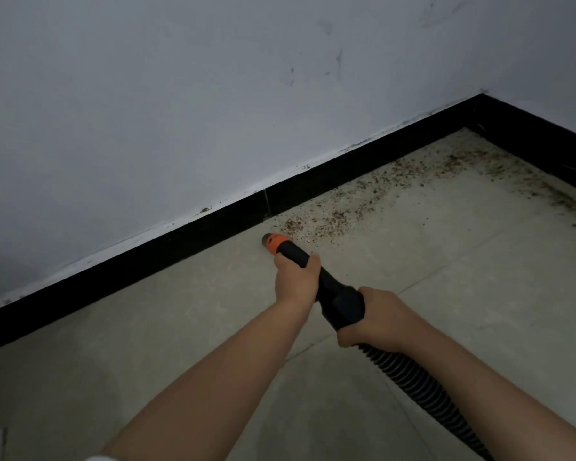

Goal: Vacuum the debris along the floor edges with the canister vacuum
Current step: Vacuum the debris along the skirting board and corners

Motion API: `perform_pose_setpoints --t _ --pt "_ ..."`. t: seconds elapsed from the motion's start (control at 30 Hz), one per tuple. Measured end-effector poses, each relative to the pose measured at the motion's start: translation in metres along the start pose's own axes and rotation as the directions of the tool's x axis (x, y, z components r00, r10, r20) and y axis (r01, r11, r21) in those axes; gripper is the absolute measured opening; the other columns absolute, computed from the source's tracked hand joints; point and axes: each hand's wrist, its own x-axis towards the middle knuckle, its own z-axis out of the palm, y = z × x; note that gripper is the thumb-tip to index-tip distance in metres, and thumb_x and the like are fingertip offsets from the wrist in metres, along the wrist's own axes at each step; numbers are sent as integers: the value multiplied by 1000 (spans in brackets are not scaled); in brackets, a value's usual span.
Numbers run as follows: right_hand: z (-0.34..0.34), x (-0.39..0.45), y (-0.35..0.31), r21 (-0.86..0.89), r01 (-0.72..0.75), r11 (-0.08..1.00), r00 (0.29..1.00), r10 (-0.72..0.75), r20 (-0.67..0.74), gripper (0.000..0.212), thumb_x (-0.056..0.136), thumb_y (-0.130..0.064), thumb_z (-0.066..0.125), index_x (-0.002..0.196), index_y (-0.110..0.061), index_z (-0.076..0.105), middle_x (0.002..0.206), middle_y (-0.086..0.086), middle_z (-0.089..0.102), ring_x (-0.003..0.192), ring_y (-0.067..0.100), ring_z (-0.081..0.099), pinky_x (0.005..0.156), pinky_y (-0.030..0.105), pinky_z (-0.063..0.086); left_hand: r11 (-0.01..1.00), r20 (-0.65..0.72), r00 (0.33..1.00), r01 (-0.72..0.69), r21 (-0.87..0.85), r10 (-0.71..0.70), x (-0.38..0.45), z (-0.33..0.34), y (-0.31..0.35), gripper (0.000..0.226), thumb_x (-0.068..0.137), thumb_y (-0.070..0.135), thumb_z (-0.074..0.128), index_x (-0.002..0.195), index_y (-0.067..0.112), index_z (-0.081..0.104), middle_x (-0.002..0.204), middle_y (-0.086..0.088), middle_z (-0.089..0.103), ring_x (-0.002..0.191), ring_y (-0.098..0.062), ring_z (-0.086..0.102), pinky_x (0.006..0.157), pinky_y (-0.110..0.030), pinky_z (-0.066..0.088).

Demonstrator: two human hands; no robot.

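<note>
A black vacuum wand (336,299) with an orange tip (274,243) points down at the floor beside the black skirting board (180,237). My left hand (295,281) grips the wand just behind the orange tip. My right hand (378,319) grips its thick rear end, where the ribbed black hose (423,390) leaves toward the bottom right. Brown debris (340,211) lies scattered along the skirting, starting just right of the tip and reaching the corner. The canister is out of view.
Two white walls (213,94) meet in a corner (482,94) at the upper right. More debris (559,201) lines the right-hand skirting. The floor is pale grey tile (130,344) with thin joints.
</note>
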Motion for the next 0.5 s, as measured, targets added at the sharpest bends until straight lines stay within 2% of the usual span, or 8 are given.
perform_pose_setpoints --t 0.2,0.33,0.4,0.5 --pt "-3 -3 1 13 1 1000 996 0 -84 36 70 -23 76 81 -22 41 82 -5 51 68 6 49 53 20 39 999 103 994 24 -29 -21 10 7 3 69 95 32 49 148 13 10 136 -15 46 115 -34 52 94 -45 49" --pt "-1 3 -18 -67 -4 998 994 -4 -113 40 74 -33 74 95 -18 43 85 -5 51 69 6 51 55 18 41 999 98 995 -6 -52 11 24 -2 2 70 96 31 47 150 15 5 138 -13 44 116 -33 52 92 -38 48" --pt "-1 7 -26 -103 -11 995 994 -1 -109 41 74 -34 73 96 -17 43 85 -5 51 68 7 50 56 20 42 997 95 995 -7 -76 14 29 -9 2 71 97 32 45 151 16 2 141 -13 42 119 -32 50 90 -36 45" --pt "7 14 -34 -62 -30 998 992 23 -122 39 74 -33 73 94 -17 44 84 -5 52 67 7 51 55 20 42 997 96 995 -28 -73 35 37 -16 2 70 97 32 44 151 18 2 142 -13 41 119 -32 50 90 -35 45"
